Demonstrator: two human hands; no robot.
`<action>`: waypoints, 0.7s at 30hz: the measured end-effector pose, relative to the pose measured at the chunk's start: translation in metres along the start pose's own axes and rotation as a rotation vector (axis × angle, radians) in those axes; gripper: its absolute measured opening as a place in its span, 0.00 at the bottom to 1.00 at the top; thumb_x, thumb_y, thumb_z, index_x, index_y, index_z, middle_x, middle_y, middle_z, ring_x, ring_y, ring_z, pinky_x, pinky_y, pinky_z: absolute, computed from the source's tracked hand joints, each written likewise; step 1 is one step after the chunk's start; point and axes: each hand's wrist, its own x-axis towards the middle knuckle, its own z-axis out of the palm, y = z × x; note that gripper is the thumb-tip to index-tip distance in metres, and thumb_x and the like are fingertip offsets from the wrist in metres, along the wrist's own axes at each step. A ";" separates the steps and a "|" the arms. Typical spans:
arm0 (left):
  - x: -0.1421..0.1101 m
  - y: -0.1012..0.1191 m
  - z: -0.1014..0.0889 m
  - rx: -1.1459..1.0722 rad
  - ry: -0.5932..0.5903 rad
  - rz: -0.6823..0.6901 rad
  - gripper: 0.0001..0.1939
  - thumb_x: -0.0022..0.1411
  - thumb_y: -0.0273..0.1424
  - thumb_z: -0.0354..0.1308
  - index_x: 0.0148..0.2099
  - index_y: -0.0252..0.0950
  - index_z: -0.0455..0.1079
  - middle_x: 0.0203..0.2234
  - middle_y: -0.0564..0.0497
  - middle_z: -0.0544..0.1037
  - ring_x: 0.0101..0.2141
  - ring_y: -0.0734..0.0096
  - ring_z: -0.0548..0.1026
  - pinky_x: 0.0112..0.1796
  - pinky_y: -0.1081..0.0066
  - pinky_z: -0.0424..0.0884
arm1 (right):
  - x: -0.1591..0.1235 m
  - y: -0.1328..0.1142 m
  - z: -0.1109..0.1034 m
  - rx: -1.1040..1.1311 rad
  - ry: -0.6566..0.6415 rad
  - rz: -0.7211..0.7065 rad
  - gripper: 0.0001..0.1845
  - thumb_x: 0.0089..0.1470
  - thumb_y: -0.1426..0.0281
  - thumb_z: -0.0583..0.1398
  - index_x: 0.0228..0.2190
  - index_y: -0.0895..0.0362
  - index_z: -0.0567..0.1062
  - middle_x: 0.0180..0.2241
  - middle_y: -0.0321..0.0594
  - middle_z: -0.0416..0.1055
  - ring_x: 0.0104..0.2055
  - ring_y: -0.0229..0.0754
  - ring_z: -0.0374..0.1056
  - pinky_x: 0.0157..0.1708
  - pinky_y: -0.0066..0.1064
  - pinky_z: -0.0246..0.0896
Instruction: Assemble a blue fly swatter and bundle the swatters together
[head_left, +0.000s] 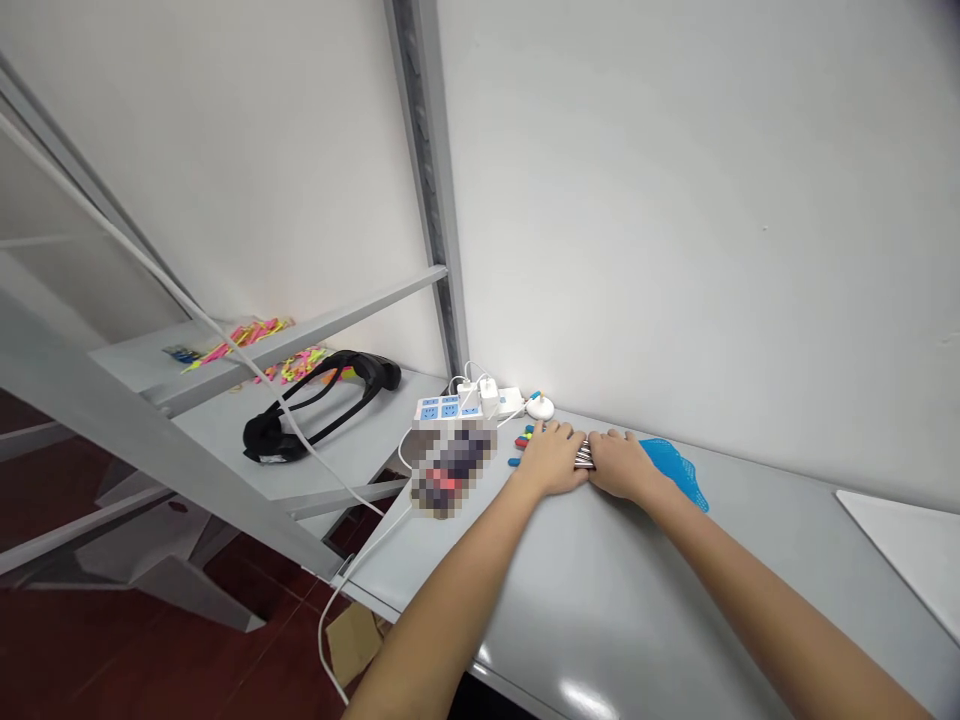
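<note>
Both my hands rest side by side far out on the grey table (600, 590), near the wall. Between them lies a bundle of thin silvery metal rods (584, 456). My left hand (553, 458) and my right hand (619, 464) are both closed round the ends of this bundle, knuckles up. Small coloured pieces (523, 440), red, blue and green, lie just left of my left hand. A blue plastic mat (679, 468) lies under and behind my right wrist.
A white power strip (448, 408) with plugs and a white cable sits at the table's back left, beside a small white round device (540, 407). A black headset (322, 405) and bright pink-yellow strips (247, 335) lie on the neighbouring shelf. A white sheet (907, 545) lies at right.
</note>
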 end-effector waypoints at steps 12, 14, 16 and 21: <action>0.017 -0.015 0.018 0.040 0.088 0.158 0.32 0.59 0.56 0.51 0.53 0.34 0.66 0.42 0.44 0.73 0.45 0.55 0.68 0.47 0.59 0.60 | -0.012 0.009 0.006 0.009 0.135 -0.029 0.43 0.50 0.71 0.56 0.65 0.64 0.49 0.66 0.57 0.49 0.66 0.60 0.47 0.61 0.62 0.37; 0.014 -0.014 0.019 0.047 0.114 0.152 0.32 0.61 0.55 0.49 0.54 0.34 0.65 0.42 0.44 0.73 0.45 0.56 0.69 0.48 0.58 0.59 | -0.028 0.002 0.007 0.002 0.240 -0.033 0.45 0.52 0.69 0.55 0.67 0.62 0.42 0.69 0.52 0.39 0.69 0.58 0.37 0.63 0.62 0.28; 0.012 -0.012 0.019 0.053 0.140 0.144 0.30 0.64 0.54 0.46 0.54 0.35 0.65 0.43 0.43 0.73 0.45 0.56 0.69 0.49 0.57 0.59 | -0.051 -0.006 0.014 0.015 0.398 -0.036 0.44 0.56 0.64 0.53 0.67 0.61 0.40 0.70 0.49 0.37 0.70 0.57 0.33 0.64 0.61 0.25; 0.006 -0.007 0.016 0.064 0.185 0.141 0.31 0.65 0.55 0.44 0.56 0.36 0.64 0.45 0.43 0.73 0.47 0.55 0.69 0.55 0.52 0.54 | -0.120 -0.013 0.058 0.115 0.571 -0.046 0.36 0.60 0.63 0.53 0.66 0.55 0.49 0.67 0.47 0.49 0.68 0.55 0.44 0.64 0.58 0.34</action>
